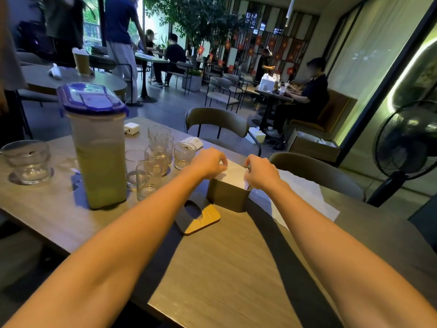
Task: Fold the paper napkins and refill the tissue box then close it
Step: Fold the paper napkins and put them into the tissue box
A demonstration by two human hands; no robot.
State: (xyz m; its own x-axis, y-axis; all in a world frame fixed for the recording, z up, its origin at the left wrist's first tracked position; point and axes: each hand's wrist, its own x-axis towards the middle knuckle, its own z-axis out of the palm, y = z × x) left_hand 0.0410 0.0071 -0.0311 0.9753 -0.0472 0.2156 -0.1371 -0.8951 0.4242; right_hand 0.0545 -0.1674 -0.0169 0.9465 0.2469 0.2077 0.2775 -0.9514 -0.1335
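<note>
Nearest to me were the two bare forearms (113, 252), which reached from the near edge of the table (224, 268) toward its far edge. The tissue box (227, 197) stood upright close to the far edge, open at the top, and the white napkins (233, 172) rose a little above its rim. The left hand (208, 162) had its fingers curled over the left side of the stack. The right hand (260, 172) pinched the right side, where a white corner showed under the palm. So both hands were closed on the napkins. The wooden lid (201, 216), with its oval slot, lay flat just beside the box, on its near-left side. Some loose sheets (307, 197) lay on the table to the right of the box. A pitcher (99, 150) and a group of glasses (151, 166) stood toward the left edge.

I judged the step to be pressing the folded stack down into the box. To do it well, I would push evenly on both sides and guide the paper edges straight along the walls. I would also steady the box, so that it could not tip toward the glasses. The stack should sit below the rim, otherwise the lid would not close flat.
</note>
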